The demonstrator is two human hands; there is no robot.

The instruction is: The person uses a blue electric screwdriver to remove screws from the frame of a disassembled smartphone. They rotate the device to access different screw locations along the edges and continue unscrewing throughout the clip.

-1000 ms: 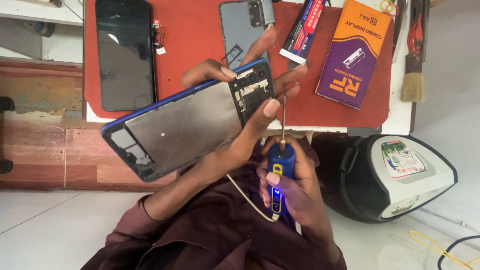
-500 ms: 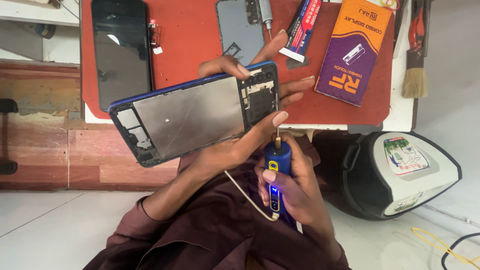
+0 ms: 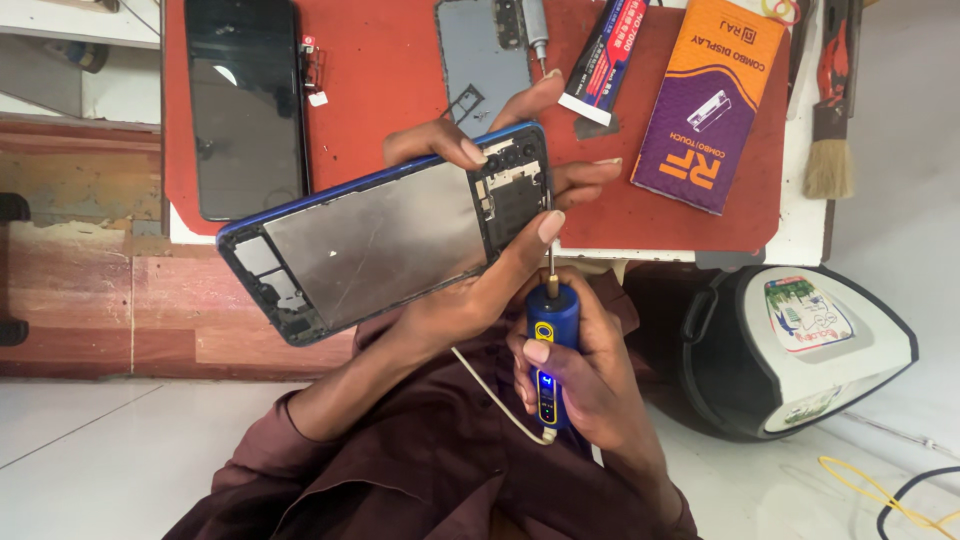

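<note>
- Counter point(image 3: 800, 235) carries a red mat point(image 3: 385, 110) with a black phone screen point(image 3: 245, 105), a grey back cover point(image 3: 480, 55), an orange and purple box point(image 3: 710, 100), a glue tube point(image 3: 605, 50) and a brush point(image 3: 830, 110) lying on it.
- Opened phone frame point(image 3: 375, 240), blue-edged with bare metal showing, is tilted above the counter's near edge.
- Left hand point(image 3: 490, 265) has its fingers point(image 3: 450, 145) wrapped round the frame's upper end, thumb on the lower edge.
- Right hand point(image 3: 585, 375) has its fingers closed round a blue electric screwdriver point(image 3: 550, 355), whose tip meets the frame beside the thumb.
</note>
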